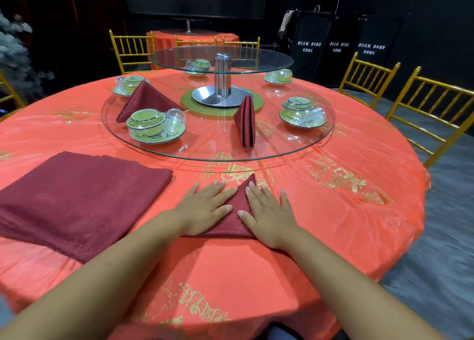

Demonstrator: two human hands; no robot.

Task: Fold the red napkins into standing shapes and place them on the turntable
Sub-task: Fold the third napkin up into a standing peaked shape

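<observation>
A stack of flat red napkins [77, 201] is lying on the bench [333, 224] at nine o'clock of the hands. The left hand [205, 209] and right hand [269, 216], fingers straight and wide, are pressing a triangular napkin [237, 211] flat. On the turntable [195, 144] at twelve o'clock, a tent napkin [148, 101] and a narrow napkin [246, 124] are standing.
</observation>
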